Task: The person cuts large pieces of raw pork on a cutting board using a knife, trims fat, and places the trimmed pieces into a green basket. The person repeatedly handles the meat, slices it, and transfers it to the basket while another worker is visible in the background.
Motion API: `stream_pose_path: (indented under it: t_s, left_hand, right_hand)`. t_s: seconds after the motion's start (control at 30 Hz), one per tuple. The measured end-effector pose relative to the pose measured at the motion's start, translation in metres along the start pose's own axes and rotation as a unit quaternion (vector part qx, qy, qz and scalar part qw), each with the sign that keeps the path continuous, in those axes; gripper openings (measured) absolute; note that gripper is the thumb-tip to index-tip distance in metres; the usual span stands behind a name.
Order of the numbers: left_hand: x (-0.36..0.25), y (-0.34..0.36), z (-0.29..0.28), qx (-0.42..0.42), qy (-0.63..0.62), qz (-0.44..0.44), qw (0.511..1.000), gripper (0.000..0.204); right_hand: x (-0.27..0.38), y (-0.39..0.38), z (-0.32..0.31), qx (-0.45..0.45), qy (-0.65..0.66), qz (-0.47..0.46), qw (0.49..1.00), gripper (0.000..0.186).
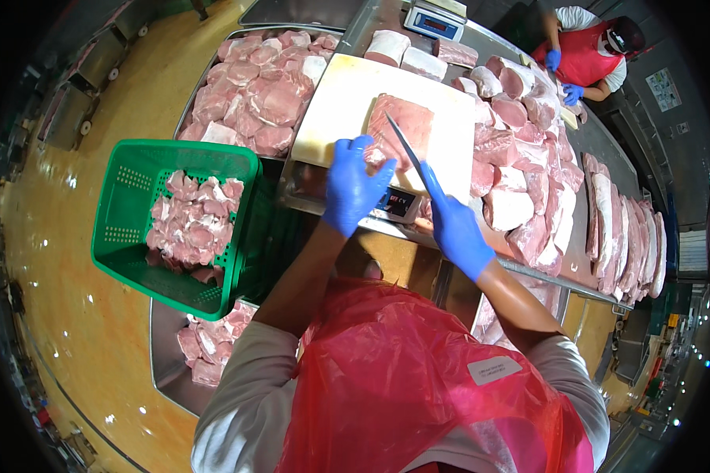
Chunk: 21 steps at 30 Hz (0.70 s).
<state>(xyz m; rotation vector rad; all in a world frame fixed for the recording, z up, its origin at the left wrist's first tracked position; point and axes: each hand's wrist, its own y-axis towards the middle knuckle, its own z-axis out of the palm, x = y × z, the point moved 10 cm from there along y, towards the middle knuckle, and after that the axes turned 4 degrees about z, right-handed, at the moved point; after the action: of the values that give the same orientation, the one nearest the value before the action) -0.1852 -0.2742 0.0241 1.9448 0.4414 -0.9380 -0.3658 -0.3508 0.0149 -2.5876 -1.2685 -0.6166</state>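
A slab of raw pork (416, 124) lies on the white cutting board (341, 96) in front of me. My right hand (459, 236), in a blue glove, is closed round the blue handle of a knife (403, 142). Its blade points up and to the left over the slab. At the slab's near left edge is my gloved left hand (350, 186), its thumb and fingers apart and nothing gripped between them. Its fingertips are close to the meat, and I cannot tell how firmly they touch. A small scale display (397, 205) shows just below the board, between my hands.
A green crate (118, 229) of pork pieces stands at left, above a metal bin (164, 355). A tray of pork (248, 94) sits beyond it. Pork chunks (521, 158) and long strips (619, 229) cover the right. A scale (436, 24) and a co-worker (580, 47) are farther back.
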Motion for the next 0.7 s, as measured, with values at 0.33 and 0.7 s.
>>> stream_pose_path:
  t_s: [0.33, 0.7]
  left_hand:
    - [0.06, -0.015, 0.002, -0.057, -0.071, -0.063, 0.994, 0.018]
    - [0.044, -0.029, 0.02, 0.031, -0.011, -0.069, 0.997, 0.048]
  right_hand:
    - [0.052, 0.068, 0.033, 0.069, -0.046, 0.023, 0.996, 0.087]
    - [-0.021, -0.029, -0.014, 0.061, -0.175, -0.032, 0.982, 0.086]
